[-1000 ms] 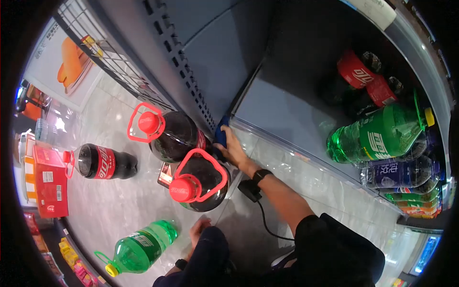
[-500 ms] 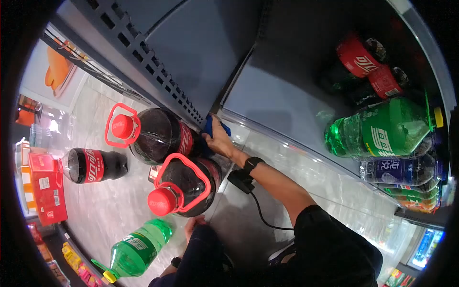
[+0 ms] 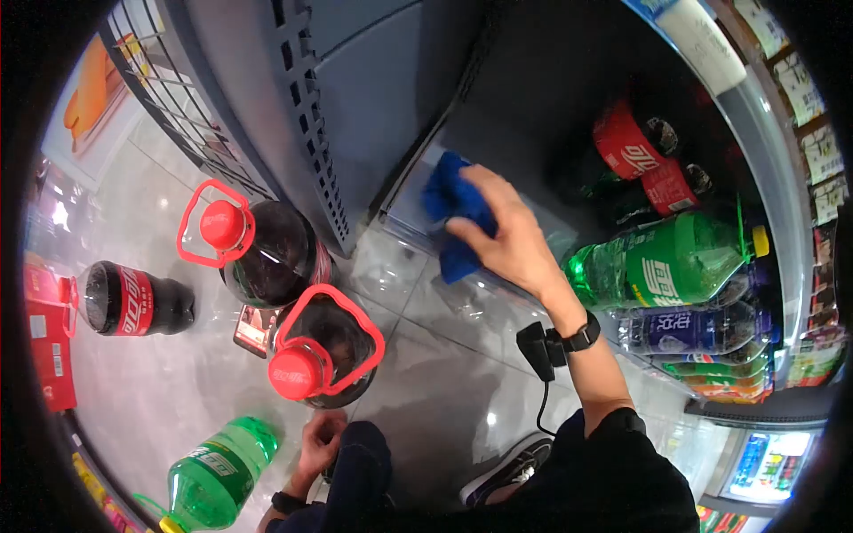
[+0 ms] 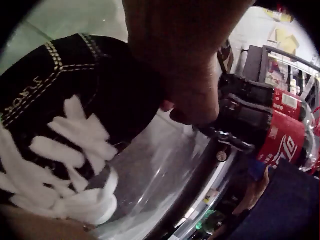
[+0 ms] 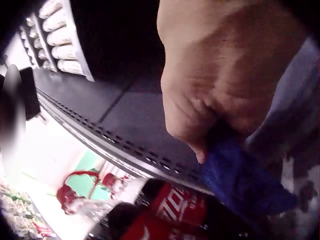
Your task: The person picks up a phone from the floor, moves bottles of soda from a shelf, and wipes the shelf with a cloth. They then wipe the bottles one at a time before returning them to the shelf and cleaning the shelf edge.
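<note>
My right hand [image 3: 511, 235] grips a bunched blue cloth [image 3: 458, 209] over the front corner of the low grey shelf. In the right wrist view, the hand [image 5: 220, 75] has the cloth [image 5: 245, 180] hanging below its fingers. Beside my knee, my left hand [image 3: 318, 444] is idle with loosely curled fingers and no object visible in it; the left wrist view shows that hand [image 4: 175, 70] above a dark shoe [image 4: 80, 95]. Two large cola bottles with red handles, one nearer [image 3: 333, 351] and one farther [image 3: 271, 253], stand upright on the floor.
A small cola bottle [image 3: 138, 299] and a green bottle [image 3: 222, 471] lie at the left. Against the shelf rises a perforated upright [image 3: 315, 124]. More bottles, including a green one [image 3: 657, 262], lie at the shelf's right side. A phone-like card [image 3: 255, 327] is behind the standing bottles.
My right hand has moved with the blue cloth from the foot of the upright, rightward onto the shelf's front corner. My left hand stays low beside the knee.
</note>
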